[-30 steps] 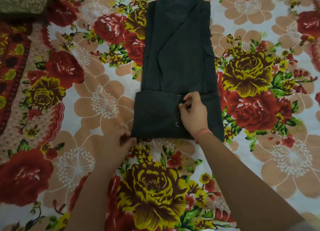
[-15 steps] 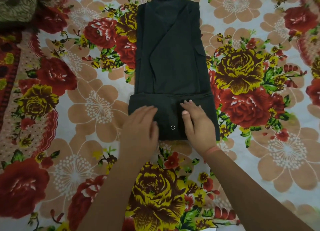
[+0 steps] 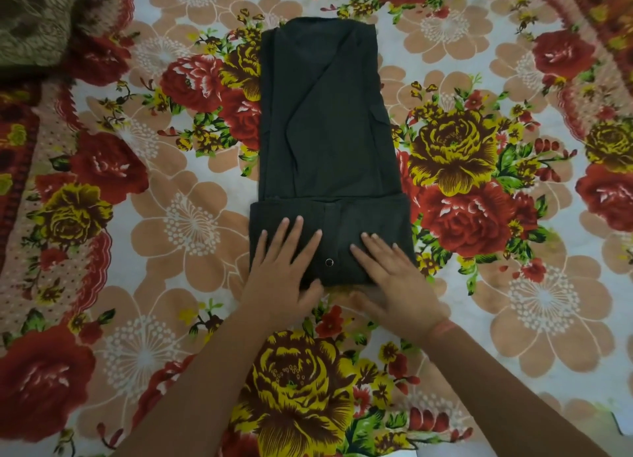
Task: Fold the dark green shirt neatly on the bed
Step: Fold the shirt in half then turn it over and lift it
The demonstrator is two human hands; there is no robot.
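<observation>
Mid floral bed (image 3: pixel 137 234), dark green shirt (image 3: pixel 325 131) laid as a narrow strip, near end turned up in a band (image 3: pixel 370 216); left hand (image 3: pixel 284 268) and right hand (image 3: pixel 394 278) flat on it, fingers (image 3: pixel 296 232) straight, gripping nothing; best smoothed outward from the snap (image 3: pixel 329 262), edges squared.

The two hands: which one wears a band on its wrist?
The right hand: an orange band circles its wrist. The left hand has a bare wrist. Both lie flat on the dark green shirt.
</observation>
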